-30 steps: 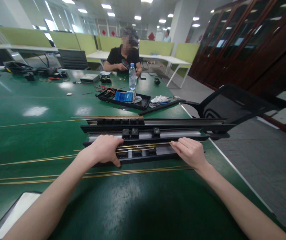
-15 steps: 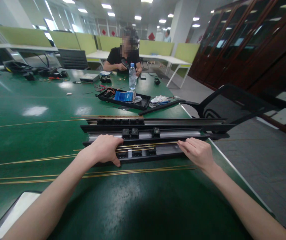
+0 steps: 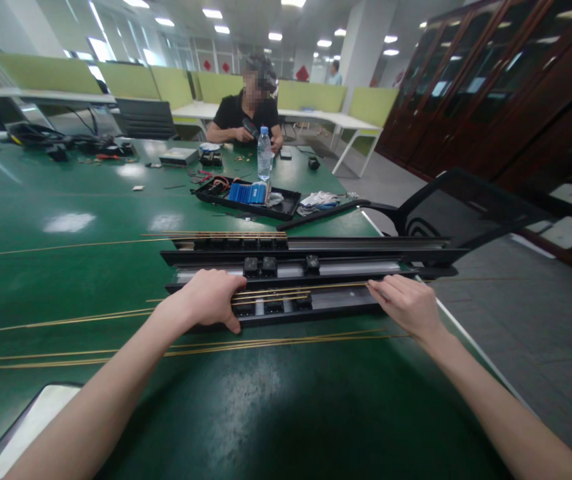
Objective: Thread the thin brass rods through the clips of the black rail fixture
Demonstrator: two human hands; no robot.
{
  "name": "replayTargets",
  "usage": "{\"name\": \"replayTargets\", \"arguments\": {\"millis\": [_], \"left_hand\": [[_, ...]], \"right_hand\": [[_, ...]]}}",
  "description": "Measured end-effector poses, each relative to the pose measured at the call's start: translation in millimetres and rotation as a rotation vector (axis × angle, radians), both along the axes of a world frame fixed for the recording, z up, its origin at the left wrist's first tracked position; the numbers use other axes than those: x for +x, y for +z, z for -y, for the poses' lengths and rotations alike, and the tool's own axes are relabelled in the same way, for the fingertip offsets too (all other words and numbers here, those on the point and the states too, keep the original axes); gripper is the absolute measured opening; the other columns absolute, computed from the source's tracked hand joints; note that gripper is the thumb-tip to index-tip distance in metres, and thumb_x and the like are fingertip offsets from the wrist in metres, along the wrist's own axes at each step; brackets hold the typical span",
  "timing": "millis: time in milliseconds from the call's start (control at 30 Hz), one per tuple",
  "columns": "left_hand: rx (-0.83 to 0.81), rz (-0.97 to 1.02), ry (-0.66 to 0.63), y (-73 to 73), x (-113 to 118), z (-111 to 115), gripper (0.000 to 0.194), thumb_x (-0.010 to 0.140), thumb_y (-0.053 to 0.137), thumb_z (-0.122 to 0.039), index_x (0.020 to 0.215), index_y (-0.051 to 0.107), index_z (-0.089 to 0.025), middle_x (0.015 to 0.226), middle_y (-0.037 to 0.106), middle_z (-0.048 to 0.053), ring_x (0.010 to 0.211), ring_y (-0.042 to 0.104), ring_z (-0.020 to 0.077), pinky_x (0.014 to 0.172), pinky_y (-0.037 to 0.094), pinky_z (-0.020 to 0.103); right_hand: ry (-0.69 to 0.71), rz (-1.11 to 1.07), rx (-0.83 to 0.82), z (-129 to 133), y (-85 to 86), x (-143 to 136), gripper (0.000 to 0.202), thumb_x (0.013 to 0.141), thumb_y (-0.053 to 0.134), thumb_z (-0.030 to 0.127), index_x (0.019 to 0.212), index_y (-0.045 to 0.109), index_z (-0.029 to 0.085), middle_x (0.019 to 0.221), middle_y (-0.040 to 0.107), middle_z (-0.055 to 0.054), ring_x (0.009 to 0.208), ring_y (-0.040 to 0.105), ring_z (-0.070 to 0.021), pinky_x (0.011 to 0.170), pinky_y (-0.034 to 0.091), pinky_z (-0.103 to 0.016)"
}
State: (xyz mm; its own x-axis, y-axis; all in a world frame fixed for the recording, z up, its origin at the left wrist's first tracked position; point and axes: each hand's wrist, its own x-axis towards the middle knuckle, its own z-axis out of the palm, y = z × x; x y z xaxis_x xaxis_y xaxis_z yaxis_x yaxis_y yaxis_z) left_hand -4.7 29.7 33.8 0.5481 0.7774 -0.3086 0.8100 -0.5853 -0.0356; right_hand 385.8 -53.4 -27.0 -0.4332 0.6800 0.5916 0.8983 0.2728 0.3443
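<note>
Pinching thin rod [image 3: 341,286] | right hand [image 3: 409,305] | rod between hands | left hand [image 3: 209,297] apparently clasping channel [image 3: 316,317]

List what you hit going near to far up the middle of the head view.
Loose rods → near rail → middle rail → far rail → tray → bottle → seated person.

Right hand [image 3: 409,305] shifted rightward; farther from left hand [image 3: 210,297]

No wording can be made out: white marks [image 3: 259,193] on a blue ribbed block [image 3: 243,193], just above the frame's center, are too small to read, as are red diamond-shaped signs [image 3: 303,73] at top center.
</note>
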Motion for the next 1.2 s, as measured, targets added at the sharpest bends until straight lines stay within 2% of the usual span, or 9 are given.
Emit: {"name": "replayTargets", "arguments": {"millis": [467, 767, 1033, 1200], "left_hand": [[-0.007, 0.011, -0.003, -0.3, -2, -1, 0.077, 0.050, 0.076, -0.063, 0.117, 0.061, -0.030, 0.109, 0.072, 0.008, 0.097, 0.067, 0.0333, 0.075, 0.049, 0.039], [0.015, 0.016, -0.019, 0.3, -3, 0, 0.070, 0.049, 0.077, -0.063, 0.108, 0.064, -0.027, 0.102, 0.074, 0.008, 0.093, 0.068, 0.0343, 0.072, 0.050, 0.039], [0.024, 0.012, -0.018, 0.4, -4, 0, 0.072, 0.049, 0.076, -0.063, 0.111, 0.063, -0.028, 0.105, 0.073, 0.008, 0.095, 0.068, 0.0333, 0.073, 0.050, 0.038], [0.020, 0.013, -0.019, -0.4, -4, -1, 0.074, 0.049, 0.076, -0.064, 0.113, 0.062, -0.028, 0.105, 0.073, 0.008, 0.094, 0.068, 0.0336, 0.073, 0.050, 0.038]], "right_hand": [[-0.043, 0.035, 0.020, 3, 0.7, 15, 0.019, 0.091, 0.059, 0.027, 0.076, 0.068, 0.018, 0.063, 0.061, 0.000, 0.063, 0.055, -0.0127, 0.062, 0.033, -0.028], [-0.054, 0.049, 0.039, 2, -0.4, 20, 0.021, 0.091, 0.060, 0.027, 0.074, 0.068, 0.018, 0.061, 0.061, 0.001, 0.061, 0.055, -0.0122, 0.060, 0.032, -0.027], [-0.067, 0.059, 0.047, 5, 6.6, 26, 0.025, 0.091, 0.060, 0.029, 0.070, 0.066, 0.017, 0.061, 0.061, 0.000, 0.059, 0.055, -0.0121, 0.058, 0.032, -0.027], [-0.067, 0.030, 0.023, 7, 5.9, 30, 0.023, 0.092, 0.058, 0.029, 0.074, 0.068, 0.017, 0.065, 0.065, -0.001, 0.062, 0.057, -0.0129, 0.059, 0.033, -0.026]]}}
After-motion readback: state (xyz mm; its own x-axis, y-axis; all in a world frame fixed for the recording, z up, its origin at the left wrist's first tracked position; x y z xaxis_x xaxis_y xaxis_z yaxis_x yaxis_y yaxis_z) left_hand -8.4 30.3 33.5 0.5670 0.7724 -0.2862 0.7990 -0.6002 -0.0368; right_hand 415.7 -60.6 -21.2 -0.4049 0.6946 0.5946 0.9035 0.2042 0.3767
